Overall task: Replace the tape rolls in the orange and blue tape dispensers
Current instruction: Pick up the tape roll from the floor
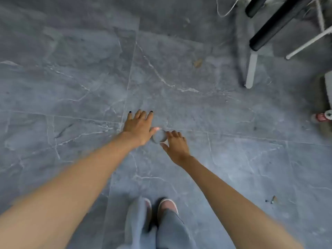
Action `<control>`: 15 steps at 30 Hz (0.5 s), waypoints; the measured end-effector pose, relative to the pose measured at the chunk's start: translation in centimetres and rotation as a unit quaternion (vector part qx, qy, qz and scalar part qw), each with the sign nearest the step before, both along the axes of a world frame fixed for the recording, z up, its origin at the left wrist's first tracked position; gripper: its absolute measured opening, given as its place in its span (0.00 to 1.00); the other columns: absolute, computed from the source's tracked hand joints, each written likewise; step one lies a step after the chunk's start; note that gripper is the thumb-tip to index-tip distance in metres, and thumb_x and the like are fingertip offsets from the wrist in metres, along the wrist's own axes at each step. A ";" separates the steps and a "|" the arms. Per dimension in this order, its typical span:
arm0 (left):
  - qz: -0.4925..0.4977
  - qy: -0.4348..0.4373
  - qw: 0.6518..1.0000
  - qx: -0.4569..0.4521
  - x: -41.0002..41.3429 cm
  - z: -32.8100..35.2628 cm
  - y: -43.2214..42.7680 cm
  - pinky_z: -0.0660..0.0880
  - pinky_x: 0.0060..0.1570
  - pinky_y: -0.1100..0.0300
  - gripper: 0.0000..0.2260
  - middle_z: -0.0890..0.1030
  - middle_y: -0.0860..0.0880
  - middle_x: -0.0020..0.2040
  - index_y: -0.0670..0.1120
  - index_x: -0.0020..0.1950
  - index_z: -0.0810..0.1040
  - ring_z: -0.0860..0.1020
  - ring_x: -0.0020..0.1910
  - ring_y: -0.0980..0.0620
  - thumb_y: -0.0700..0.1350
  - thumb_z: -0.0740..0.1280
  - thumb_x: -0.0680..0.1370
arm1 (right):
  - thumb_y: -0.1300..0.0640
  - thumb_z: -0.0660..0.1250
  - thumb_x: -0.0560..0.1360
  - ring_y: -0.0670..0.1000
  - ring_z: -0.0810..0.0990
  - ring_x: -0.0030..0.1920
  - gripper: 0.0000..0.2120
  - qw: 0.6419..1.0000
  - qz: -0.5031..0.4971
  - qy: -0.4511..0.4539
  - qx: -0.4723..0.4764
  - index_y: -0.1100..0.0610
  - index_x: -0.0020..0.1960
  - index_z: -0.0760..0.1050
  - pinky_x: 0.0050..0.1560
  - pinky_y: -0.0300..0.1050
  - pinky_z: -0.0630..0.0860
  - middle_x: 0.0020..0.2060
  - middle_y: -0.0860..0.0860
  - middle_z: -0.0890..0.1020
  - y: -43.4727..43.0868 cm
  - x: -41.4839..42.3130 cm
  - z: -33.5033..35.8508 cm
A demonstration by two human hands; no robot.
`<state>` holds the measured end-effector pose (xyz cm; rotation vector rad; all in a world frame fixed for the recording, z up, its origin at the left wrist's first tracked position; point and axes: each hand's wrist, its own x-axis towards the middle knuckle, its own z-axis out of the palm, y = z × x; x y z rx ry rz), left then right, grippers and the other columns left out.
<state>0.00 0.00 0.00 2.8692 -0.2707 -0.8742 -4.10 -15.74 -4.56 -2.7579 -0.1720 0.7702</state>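
Neither dispenser in view — right hand (177, 147) pinches a clear tape roll (159, 137) between fingers and thumb, left hand (139, 127) spread, empty; replacement seemingly pending.

Grey marble-look floor (89, 78), smooth with white veining; clear glossy tape roll (159, 137); white metal chair leg (251, 69); blue cloth trousers (172, 229).
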 end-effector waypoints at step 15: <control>0.049 0.010 0.999 0.003 2.4 -20.2 -0.6 0.58 0.73 0.47 0.23 0.67 0.44 0.73 0.44 0.74 0.60 0.61 0.74 0.45 0.51 0.55 0.81 | 0.67 0.63 0.74 0.59 0.72 0.65 0.22 0.997 0.037 -0.065 0.026 0.61 0.68 0.68 0.63 0.49 0.66 0.63 0.58 0.75 0.3 3.0 -22.1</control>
